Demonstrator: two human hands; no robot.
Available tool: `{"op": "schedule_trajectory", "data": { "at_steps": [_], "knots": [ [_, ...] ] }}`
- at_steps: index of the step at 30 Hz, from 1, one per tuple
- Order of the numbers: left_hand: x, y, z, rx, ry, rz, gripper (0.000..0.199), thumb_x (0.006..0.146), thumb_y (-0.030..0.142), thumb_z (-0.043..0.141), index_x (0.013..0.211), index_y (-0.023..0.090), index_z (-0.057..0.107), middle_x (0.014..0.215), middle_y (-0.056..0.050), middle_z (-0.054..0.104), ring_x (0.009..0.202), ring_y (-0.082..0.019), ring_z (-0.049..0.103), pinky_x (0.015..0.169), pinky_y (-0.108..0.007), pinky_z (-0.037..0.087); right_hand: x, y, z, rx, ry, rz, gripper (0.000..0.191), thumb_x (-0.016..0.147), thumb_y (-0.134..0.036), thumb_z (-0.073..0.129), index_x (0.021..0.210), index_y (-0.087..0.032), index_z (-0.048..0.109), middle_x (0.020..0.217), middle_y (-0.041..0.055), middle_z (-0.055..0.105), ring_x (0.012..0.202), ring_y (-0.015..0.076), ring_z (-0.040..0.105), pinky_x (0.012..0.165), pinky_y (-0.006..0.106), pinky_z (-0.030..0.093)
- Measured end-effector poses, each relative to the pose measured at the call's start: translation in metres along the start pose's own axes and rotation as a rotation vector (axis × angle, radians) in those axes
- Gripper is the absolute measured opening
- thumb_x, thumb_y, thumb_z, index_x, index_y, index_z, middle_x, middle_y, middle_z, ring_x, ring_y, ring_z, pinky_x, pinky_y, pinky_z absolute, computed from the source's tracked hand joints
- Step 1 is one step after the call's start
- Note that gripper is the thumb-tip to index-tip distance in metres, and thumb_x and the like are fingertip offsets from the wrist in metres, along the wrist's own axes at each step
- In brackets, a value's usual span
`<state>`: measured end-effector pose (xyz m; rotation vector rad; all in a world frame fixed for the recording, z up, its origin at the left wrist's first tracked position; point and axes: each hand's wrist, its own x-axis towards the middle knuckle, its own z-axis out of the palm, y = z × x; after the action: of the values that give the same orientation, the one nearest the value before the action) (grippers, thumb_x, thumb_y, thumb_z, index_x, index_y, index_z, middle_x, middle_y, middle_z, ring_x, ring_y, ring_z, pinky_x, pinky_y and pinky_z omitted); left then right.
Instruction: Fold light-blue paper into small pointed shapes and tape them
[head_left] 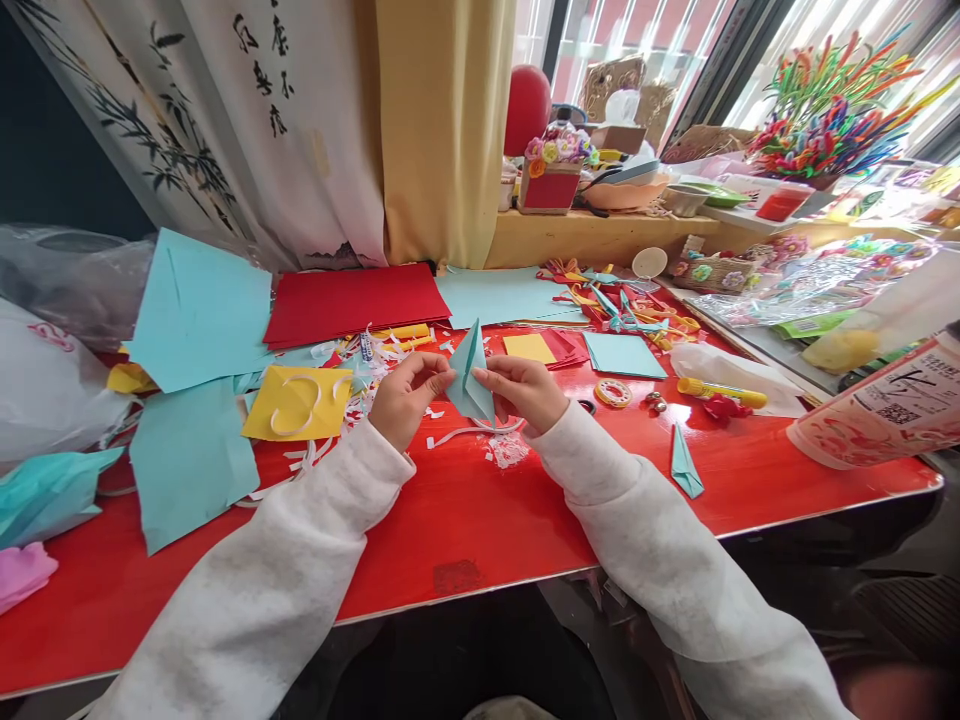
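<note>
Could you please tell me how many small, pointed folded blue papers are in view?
2 clearly: one folded paper in left hand and right hand, a second folded paper at right on the red table. The cluttered pile may hide more.

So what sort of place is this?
Probably a craft corner, though I can't tell whose: there are stacked red sheets, a bunch of bright fuzzy stems, and the left hand and right hand hold a folded blue paper.

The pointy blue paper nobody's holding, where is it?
In the head view, the pointy blue paper lies on the red table, right of the person's right hand, between the yellow marker and the table's front edge, left of the pink-and-white cup.
</note>
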<state>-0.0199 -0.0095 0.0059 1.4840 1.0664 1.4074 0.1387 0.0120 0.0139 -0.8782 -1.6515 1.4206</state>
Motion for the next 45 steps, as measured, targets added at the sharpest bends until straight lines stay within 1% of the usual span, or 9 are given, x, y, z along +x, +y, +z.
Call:
{"op": "schedule_trajectory", "data": {
  "at_steps": [11,15,19,21,24,27,30,34,45],
  "knots": [
    [0.0,-0.007,0.003,0.033,0.017,0.062,0.02,0.065,0.027,0.061,0.077,0.017,0.049,0.069,0.002,0.049,0.063,-0.009,0.051,0.056,-0.02,0.047,-0.001,0.0,0.008,-0.039,0.108,-0.049,0.031,0.066,-0.043,0.057,0.071,-0.013,0.052,0.044,-0.0067,0.039,0.031,0.0018,0.029,0.029,0.018,0.021],
    [0.001,-0.003,0.003,-0.049,-0.047,-0.032,0.029,0.064,0.028,0.062,0.089,0.016,0.052,0.069,0.001,0.053,0.063,-0.011,0.054,0.055,-0.023,0.049,0.001,0.004,0.008,-0.064,0.115,-0.078,0.031,0.066,-0.043,0.056,0.072,-0.013,0.052,0.045,-0.0061,0.04,0.033,0.002,0.03,0.03,0.018,0.022],
    [0.0,0.001,0.002,-0.039,-0.118,-0.111,0.024,0.066,0.031,0.06,0.08,0.012,0.059,0.074,-0.003,0.059,0.064,-0.013,0.056,0.057,-0.026,0.051,0.0,0.006,0.005,-0.156,0.144,-0.105,0.029,0.073,-0.043,0.049,0.083,-0.016,0.049,0.046,-0.0063,0.043,0.031,0.0038,0.035,0.031,0.018,0.027],
    [0.0,0.002,0.001,-0.052,-0.087,-0.129,0.025,0.065,0.031,0.061,0.08,0.012,0.06,0.073,-0.003,0.06,0.063,-0.013,0.056,0.056,-0.026,0.051,-0.001,0.005,0.001,-0.296,0.161,-0.191,0.027,0.08,-0.039,0.041,0.094,-0.018,0.047,0.053,-0.0043,0.049,0.035,0.005,0.041,0.036,0.019,0.035],
    [0.002,0.003,-0.001,-0.097,-0.018,-0.153,0.026,0.065,0.033,0.061,0.08,0.012,0.059,0.071,-0.002,0.06,0.06,-0.012,0.057,0.054,-0.025,0.051,-0.004,0.001,-0.007,-0.598,0.118,-0.442,0.024,0.084,-0.028,0.035,0.104,-0.021,0.048,0.079,0.0017,0.059,0.054,0.0076,0.053,0.054,0.023,0.045],
    [0.004,0.005,-0.004,-0.163,0.013,-0.164,0.027,0.065,0.034,0.061,0.08,0.012,0.057,0.071,-0.002,0.06,0.06,-0.012,0.058,0.053,-0.025,0.052,-0.005,-0.001,-0.013,-0.761,0.049,-0.66,0.023,0.082,-0.02,0.039,0.099,-0.022,0.054,0.096,0.0046,0.056,0.08,0.0119,0.056,0.069,0.025,0.046],
    [0.005,0.007,-0.007,-0.176,-0.011,-0.179,0.028,0.066,0.035,0.06,0.081,0.012,0.054,0.068,-0.001,0.059,0.053,-0.011,0.058,0.047,-0.024,0.051,-0.004,-0.001,-0.014,-0.786,0.025,-0.776,0.02,0.081,-0.018,0.042,0.092,-0.021,0.058,0.094,0.0059,0.056,0.085,0.0126,0.054,0.072,0.026,0.046],
    [0.003,0.009,-0.007,-0.129,-0.07,-0.211,0.028,0.066,0.036,0.059,0.08,0.014,0.05,0.057,0.002,0.057,0.037,-0.011,0.054,0.034,-0.02,0.043,-0.002,0.002,-0.013,-0.785,0.031,-0.836,0.017,0.079,-0.017,0.045,0.087,-0.02,0.06,0.088,0.0061,0.055,0.074,0.0107,0.054,0.065,0.024,0.047],
    [0.002,0.008,-0.005,-0.109,-0.124,-0.206,0.03,0.06,0.035,0.064,0.081,0.016,0.052,0.051,0.006,0.049,0.033,-0.006,0.044,0.026,-0.016,0.036,0.0,0.007,-0.009,-0.809,0.033,-0.88,0.012,0.076,-0.022,0.052,0.078,-0.018,0.063,0.073,0.0034,0.043,0.064,0.0094,0.045,0.055,0.023,0.043]
  ]
}}
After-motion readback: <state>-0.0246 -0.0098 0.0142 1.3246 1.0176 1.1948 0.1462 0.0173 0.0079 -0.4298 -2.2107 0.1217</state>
